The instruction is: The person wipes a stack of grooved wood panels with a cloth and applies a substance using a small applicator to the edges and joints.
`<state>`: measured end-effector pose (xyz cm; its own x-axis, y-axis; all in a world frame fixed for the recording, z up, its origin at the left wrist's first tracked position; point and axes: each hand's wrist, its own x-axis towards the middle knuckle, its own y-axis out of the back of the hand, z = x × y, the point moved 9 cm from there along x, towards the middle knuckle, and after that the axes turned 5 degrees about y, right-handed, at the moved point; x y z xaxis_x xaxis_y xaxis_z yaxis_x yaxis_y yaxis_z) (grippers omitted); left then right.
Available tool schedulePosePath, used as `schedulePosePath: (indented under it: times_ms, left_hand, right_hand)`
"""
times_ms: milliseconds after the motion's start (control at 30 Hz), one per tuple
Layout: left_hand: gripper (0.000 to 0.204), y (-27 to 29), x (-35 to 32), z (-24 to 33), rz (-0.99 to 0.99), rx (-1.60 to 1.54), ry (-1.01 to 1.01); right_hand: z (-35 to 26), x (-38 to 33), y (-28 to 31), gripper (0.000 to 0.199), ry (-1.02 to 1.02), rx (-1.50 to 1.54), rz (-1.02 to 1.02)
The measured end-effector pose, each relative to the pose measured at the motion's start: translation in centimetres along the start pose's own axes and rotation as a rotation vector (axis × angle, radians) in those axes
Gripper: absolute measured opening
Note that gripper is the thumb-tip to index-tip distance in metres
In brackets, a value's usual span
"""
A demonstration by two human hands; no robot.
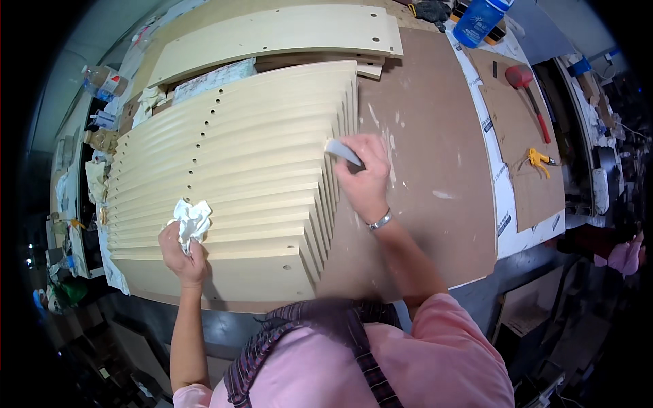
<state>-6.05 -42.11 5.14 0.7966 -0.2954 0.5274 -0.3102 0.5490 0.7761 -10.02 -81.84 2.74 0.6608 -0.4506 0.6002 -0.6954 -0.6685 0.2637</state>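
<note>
Workbench scene, near to far. Lower centre of frame: pink shirt and dark plaid apron straps, both forearms rising from the lower edge.

Left hand [182,253], lower left of centre: closed around a crumpled white rag [192,219], resting on the near boards of the fanned stack of pale wooden panels [231,170]. Stack spread like stairs, long edges stepped toward upper left, short ends stepped along the right side; row of small drilled holes running through the left part.

Right hand [364,178], centre: clamped on a small flat grey pad or scraper [343,152], tip touching the stepped panel ends about midway up the stack. Silver bracelet at the wrist. Exact kind of tool not discernible.

Step in hand, by judgement: working along the exposed panel ends with the pad, rag kept ready for wiping. Next move likely calls for light, even pressure along each end without shifting the fan, rag hand steadying the boards.

Beneath: brown hardboard bench surface [435,136], pale smears just right of the stack.

Farther, right: red-handled mallet [529,92] and small yellow clamp-like tool [539,160] lying on cardboard, well apart from the hands. Top right: blue bottle with white cap [480,19]. Top: separate long pale wooden panel [272,37] lying flat beyond the stack. Upper left: clear plastic bottle [102,80] at the bench edge.
</note>
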Motion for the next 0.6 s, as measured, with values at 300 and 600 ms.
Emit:
schedulePosePath:
  times_ms: [300, 600]
  left_hand:
    - [0.04, 0.2, 0.0, 0.3, 0.02, 0.019, 0.029]
    - [0.044, 0.1, -0.2, 0.0, -0.001, 0.021, 0.027]
  right_hand:
    - [-0.6, 0.8, 0.4, 0.032, 0.037, -0.007, 0.017]
    - [-0.3, -0.7, 0.8, 0.032, 0.03, -0.05, -0.004]
